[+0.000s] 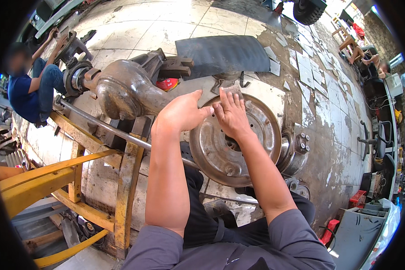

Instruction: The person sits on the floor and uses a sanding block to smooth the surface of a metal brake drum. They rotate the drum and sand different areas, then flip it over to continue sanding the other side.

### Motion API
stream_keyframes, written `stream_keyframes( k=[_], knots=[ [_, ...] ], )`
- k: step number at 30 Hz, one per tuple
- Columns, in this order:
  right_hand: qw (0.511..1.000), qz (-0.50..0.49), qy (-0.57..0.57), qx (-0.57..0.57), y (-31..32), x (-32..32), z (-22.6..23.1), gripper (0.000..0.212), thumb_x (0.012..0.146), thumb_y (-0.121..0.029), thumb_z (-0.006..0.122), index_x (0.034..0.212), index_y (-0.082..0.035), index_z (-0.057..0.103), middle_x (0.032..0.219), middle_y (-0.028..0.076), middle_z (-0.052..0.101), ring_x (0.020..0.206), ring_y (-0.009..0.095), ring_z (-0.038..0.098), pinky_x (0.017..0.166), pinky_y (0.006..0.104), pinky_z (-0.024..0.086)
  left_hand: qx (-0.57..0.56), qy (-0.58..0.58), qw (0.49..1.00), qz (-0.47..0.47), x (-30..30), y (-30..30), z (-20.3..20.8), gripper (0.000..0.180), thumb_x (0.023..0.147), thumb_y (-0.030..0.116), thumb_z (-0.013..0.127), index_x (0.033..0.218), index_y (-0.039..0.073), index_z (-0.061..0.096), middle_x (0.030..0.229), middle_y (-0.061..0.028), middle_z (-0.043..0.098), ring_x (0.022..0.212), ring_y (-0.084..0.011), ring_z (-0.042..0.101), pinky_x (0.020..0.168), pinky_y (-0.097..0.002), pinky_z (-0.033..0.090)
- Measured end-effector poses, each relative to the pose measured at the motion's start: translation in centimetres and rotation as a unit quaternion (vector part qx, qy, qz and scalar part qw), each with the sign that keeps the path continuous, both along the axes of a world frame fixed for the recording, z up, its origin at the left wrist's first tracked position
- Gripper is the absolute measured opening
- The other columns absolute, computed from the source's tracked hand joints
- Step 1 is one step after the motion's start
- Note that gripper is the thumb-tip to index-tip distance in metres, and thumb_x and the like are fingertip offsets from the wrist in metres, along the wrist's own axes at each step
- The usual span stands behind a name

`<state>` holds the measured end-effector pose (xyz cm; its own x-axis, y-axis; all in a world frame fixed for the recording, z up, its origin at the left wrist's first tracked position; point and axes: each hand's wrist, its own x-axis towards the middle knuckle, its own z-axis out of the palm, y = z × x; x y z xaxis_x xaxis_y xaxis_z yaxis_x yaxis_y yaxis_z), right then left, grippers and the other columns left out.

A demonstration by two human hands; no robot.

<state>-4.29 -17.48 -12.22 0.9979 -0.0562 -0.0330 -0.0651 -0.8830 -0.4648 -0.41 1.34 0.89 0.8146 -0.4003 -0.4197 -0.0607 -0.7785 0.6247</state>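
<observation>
A round, brownish metal backing plate point(265, 157) with a raised rim and a hole in the middle stands in front of me. My right hand point(231, 116) is over its upper part, fingers stretched out and slightly apart. Beside it, at the plate's upper left edge, my left hand point(182, 110) has its fingers extended, and its thumb reaches to the right hand's fingers. Just beyond the right fingertips shows a grey-brown piece point(241, 91); I cannot tell whether the fingers touch it. Neither hand shows anything gripped.
A large axle housing point(126, 83) lies at the left, with a long metal rod point(108, 128) near it. Yellow stands point(130, 193) rise at my left. Beyond is a dark mat point(225, 54). A person point(24, 96) crouches far left; broken tiles point(308, 74) lie right.
</observation>
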Motion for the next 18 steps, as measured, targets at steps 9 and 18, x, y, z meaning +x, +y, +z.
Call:
stream_keyframes(
  k=[9,18],
  knots=[
    [0.999,-0.006,0.011,-0.052,1.0,-1.8,4.0,0.078,0.102,-0.064,0.036,0.158,-0.01,0.032,0.138,0.025,0.057,0.126,0.042,0.055,0.105,0.05,0.043,-0.014,-0.019,1.0,-0.004,0.2,0.1,-0.2,0.075,0.093,0.039,0.068,0.149,-0.005,0.042,0.149,-0.0256,0.049,0.138,-0.0334,0.05,0.113,-0.038,0.041],
    [0.995,0.044,-0.071,-0.053,-1.2,2.3,-1.5,0.082,0.103,-0.064,0.029,0.156,-0.001,0.031,0.155,0.025,0.04,0.149,0.04,0.028,0.122,0.0481,0.019,-0.011,-0.007,1.0,0.003,0.1,0.0,0.3,0.076,0.093,0.038,0.069,0.149,-0.005,0.041,0.149,-0.0258,0.049,0.138,-0.0333,0.05,0.113,-0.038,0.041]
  ],
)
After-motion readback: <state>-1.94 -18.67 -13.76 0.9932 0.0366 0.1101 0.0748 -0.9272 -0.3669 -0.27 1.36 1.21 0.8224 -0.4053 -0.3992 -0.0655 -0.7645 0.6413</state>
